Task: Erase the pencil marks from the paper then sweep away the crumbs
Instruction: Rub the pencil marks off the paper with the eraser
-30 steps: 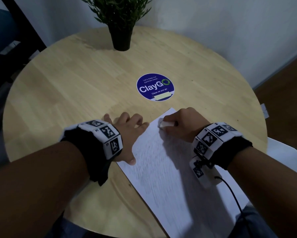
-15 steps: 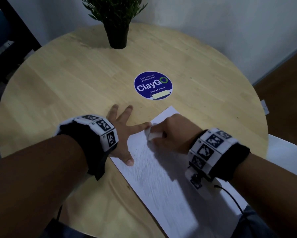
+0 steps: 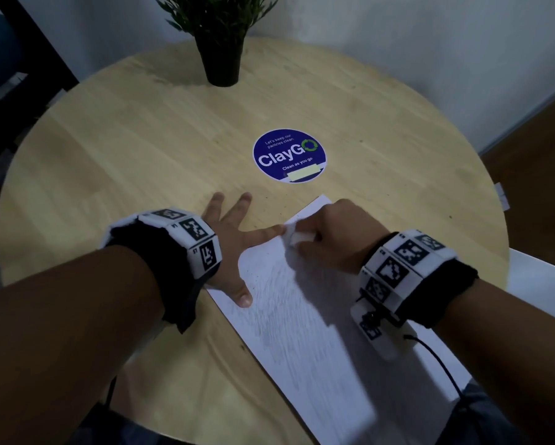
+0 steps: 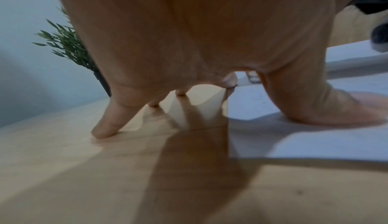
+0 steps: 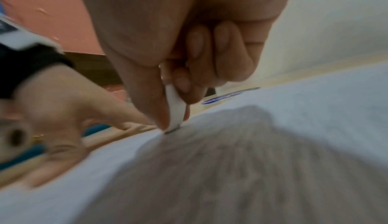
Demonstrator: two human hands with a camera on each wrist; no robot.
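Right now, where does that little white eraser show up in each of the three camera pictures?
Head view: the eraser sits just right of centre, pinched by the right hand at the paper's far left edge.
Left wrist view: not clearly in view.
Right wrist view: centre, tip on the paper.
Shared landmark: the left hand's index finger, pointing at the eraser.

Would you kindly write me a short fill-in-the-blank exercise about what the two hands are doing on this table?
1. The right hand pinches a white ____ against the paper.
2. The left hand lies spread, its thumb pressing on the ____.
3. At the table's far edge stands a potted ____.
4. The round blue sticker reads ____.

Missing words: eraser; paper; plant; ClayGo
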